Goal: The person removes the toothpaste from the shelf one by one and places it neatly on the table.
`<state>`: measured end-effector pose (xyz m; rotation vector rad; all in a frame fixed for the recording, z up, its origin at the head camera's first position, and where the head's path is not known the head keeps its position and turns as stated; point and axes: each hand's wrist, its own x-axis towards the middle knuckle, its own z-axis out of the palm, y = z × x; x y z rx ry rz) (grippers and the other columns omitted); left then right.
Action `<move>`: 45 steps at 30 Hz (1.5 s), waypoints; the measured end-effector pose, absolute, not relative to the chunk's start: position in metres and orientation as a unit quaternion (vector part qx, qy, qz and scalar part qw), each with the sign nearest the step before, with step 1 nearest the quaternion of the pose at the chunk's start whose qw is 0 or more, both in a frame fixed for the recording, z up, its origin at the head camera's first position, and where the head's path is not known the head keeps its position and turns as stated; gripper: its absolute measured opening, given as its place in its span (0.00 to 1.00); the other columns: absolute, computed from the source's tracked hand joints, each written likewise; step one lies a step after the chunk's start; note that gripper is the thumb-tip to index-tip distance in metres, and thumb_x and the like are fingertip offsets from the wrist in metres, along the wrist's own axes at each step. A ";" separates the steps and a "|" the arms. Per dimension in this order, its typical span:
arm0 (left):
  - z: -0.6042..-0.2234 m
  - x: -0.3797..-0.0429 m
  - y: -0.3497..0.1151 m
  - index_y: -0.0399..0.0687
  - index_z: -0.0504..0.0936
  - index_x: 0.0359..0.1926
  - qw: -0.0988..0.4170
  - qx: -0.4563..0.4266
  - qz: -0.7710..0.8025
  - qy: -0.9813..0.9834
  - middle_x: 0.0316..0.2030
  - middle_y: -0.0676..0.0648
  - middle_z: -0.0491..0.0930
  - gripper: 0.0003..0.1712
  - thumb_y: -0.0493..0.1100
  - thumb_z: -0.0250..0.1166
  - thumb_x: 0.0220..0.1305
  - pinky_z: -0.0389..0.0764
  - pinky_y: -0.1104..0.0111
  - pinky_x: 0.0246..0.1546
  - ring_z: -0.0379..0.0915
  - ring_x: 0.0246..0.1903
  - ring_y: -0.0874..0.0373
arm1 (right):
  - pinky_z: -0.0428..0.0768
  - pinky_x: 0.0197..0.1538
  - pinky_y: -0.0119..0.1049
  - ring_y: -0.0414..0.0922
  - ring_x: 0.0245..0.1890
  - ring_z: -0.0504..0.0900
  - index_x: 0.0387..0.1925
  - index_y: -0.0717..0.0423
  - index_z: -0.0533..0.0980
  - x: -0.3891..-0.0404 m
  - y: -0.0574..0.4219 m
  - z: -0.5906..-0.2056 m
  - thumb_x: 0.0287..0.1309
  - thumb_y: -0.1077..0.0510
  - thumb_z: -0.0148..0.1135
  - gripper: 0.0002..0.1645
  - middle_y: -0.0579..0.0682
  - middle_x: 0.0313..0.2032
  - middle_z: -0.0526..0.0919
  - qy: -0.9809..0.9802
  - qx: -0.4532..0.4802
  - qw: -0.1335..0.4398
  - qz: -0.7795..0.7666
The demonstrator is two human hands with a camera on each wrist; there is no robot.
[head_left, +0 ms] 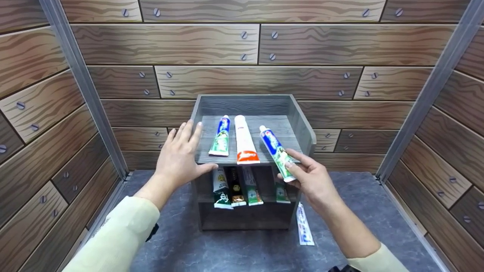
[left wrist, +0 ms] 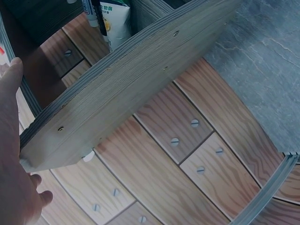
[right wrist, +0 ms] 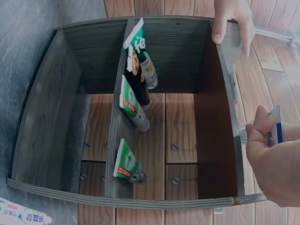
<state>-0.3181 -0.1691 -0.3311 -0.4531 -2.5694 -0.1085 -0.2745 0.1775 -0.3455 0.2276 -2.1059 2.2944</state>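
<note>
Right hand [head_left: 312, 175]: thumb and fingers pinch the flat end of a blue-and-green tube [head_left: 278, 153], held at a slant over the right part of the top shelf [head_left: 280, 120], cap pointing away. Whether the cap touches the boards: cannot tell. Left hand [head_left: 179, 155]: fingers spread, nothing gripped, by the shelf's left side.

Risks, as judged:
- Grip is at one end only; a loose pinch could let the cap end swing into the white tube [head_left: 244, 138] beside it.
- White tube's red end lies at the front edge; a knock could tip it off.
- Tubes below, such as the black tube [head_left: 237, 189], jut past their shelf; a low wrist could catch them.
- A dropped tube could land near the one on the floor [head_left: 170, 238].
</note>
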 end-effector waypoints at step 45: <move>-0.331 -0.319 -0.169 0.42 0.55 0.84 0.266 -0.172 -0.023 -0.948 0.80 0.32 0.56 0.72 0.81 0.70 0.53 0.56 0.43 0.79 0.56 0.78 0.35 | 0.88 0.45 0.32 0.46 0.38 0.92 0.71 0.56 0.76 -0.254 0.286 -0.336 0.73 0.62 0.64 0.27 0.52 0.48 0.89 -0.619 0.099 0.183 0.757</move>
